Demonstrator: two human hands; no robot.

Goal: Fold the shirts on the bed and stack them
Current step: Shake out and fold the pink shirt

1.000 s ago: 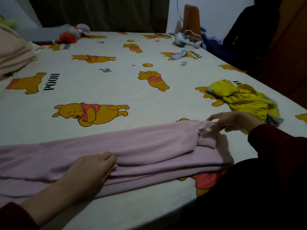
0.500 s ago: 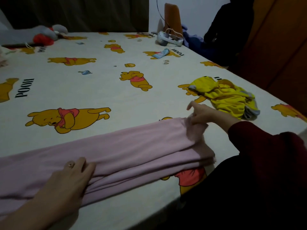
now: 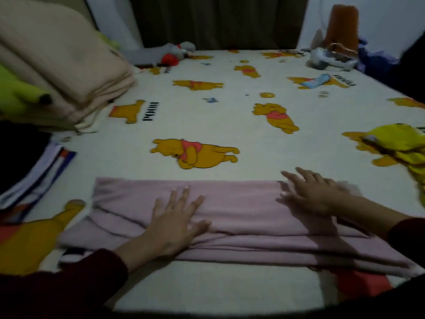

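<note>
Along the bed's (image 3: 230, 291) near edge, flat, released hands (left (image 3: 177, 224), right (image 3: 308, 194)) are pressing a half-folded pink shirt (image 3: 241, 212); the yellow shirt (image 3: 400, 146) is lying crumpled, unstacked.

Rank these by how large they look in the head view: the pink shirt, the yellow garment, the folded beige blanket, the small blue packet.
1. Pink shirt
2. Folded beige blanket; the left frame edge cuts it off, so its rank against the shirt is unsure.
3. Yellow garment, cut by the right edge.
4. Small blue packet, farthest away, clearly smallest.

Bear-print bed (image 3: 230, 116) with pink shirt (image 3: 241, 210), yellow garment (image 3: 400, 143), blankets (image 3: 59, 72).
</note>
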